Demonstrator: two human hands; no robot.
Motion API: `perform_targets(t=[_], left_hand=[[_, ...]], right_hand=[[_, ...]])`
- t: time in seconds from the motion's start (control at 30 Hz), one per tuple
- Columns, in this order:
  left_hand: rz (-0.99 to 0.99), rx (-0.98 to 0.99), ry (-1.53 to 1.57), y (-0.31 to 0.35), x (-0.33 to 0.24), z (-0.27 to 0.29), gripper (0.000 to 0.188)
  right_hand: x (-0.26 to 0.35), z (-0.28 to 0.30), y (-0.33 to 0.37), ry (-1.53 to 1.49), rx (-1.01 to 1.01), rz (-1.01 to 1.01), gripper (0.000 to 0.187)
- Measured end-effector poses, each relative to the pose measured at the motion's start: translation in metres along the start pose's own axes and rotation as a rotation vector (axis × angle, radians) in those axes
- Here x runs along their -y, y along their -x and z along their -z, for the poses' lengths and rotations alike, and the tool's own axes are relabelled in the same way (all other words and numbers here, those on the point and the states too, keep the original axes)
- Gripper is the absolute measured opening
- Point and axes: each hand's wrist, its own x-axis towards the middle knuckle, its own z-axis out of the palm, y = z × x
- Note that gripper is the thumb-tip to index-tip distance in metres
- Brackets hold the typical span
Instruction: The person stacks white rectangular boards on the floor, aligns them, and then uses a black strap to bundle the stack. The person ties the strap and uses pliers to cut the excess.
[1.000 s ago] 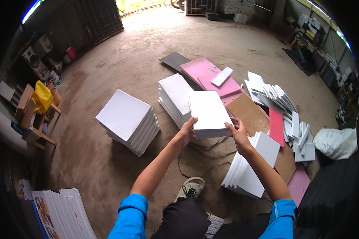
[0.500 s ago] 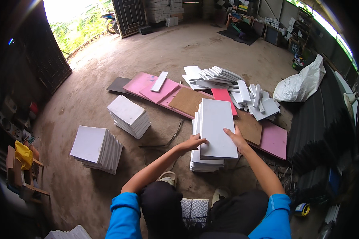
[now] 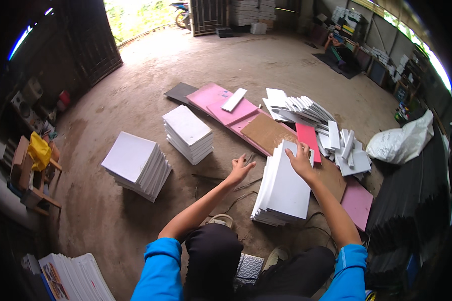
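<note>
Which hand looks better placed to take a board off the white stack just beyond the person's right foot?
Probably the right hand: it is open and overlaps the white stack in the picture, though contact is unclear. The left hand is also open but sits off to the stack's left.

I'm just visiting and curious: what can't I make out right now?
All in the head view:
- Whether the right hand touches the nearest white stack: they overlap from this angle.
- Left shoe: partly hidden by the left knee.
- White sack's contents: hidden by its sides.
- Lower-left boards: cut off by the bottom edge.
</note>
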Motion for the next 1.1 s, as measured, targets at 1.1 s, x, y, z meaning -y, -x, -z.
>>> perform_targets(t=[1.1], left_hand=[[-0.119,-0.641,0.007,-0.057,0.152,0.142,0.070]], right_hand=[[0.093,-0.329,-0.138,-0.289,0.253,-0.148,0.048]])
